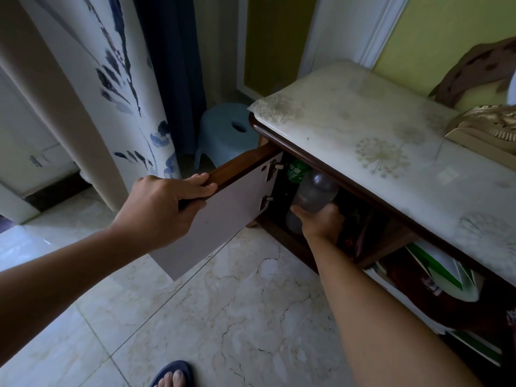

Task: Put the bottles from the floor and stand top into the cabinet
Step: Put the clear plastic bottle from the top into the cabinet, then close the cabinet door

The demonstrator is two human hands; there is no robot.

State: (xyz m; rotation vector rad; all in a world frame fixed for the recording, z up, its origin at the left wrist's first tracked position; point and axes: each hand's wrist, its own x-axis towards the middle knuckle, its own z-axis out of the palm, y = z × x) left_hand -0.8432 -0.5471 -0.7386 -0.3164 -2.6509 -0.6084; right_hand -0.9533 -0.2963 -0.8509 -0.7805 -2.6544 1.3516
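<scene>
We see the door (pixel 240 208) swung out to the left of the cabinet (pixel 321 169). Two bottles sit inside: one bottle (pixel 314 195) in front, another bottle (pixel 296 170) behind it. A stool (pixel 226 135) stands behind the door.

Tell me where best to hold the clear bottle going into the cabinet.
Probably around its lower body, from the open front, as the right hand does: the clear bottle tilts top-first into the cabinet, leaving only that end reachable.
</scene>
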